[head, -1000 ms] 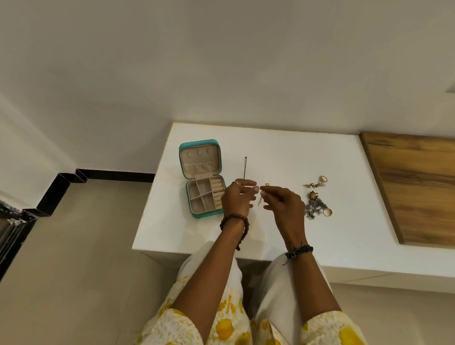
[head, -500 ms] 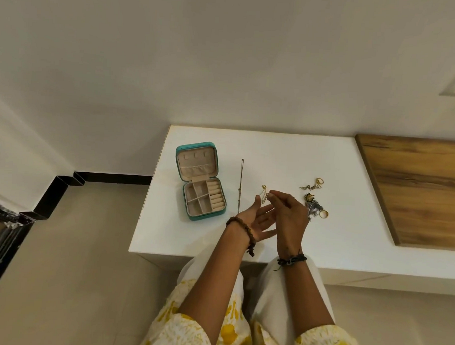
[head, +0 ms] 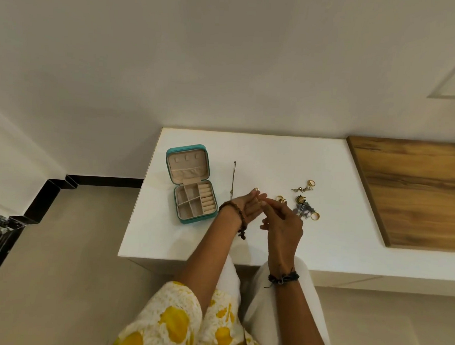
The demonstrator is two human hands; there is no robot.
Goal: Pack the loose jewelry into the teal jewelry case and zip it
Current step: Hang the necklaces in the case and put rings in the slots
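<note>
The case (head: 191,183) lies unzipped on the tabletop (head: 244,239), lid back, so its compartments can be loaded. The left hand (head: 248,206) is palm-up, fingers relaxed, as a tray. The right hand (head: 281,222) pinches something too small to identify. Loose jewelry (head: 302,202) lies beside it.

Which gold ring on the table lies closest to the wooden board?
The plain gold ring at the near right edge of the jewelry pile. The other ring sits farther back, and the board's slanted edge is farther from it.
</note>
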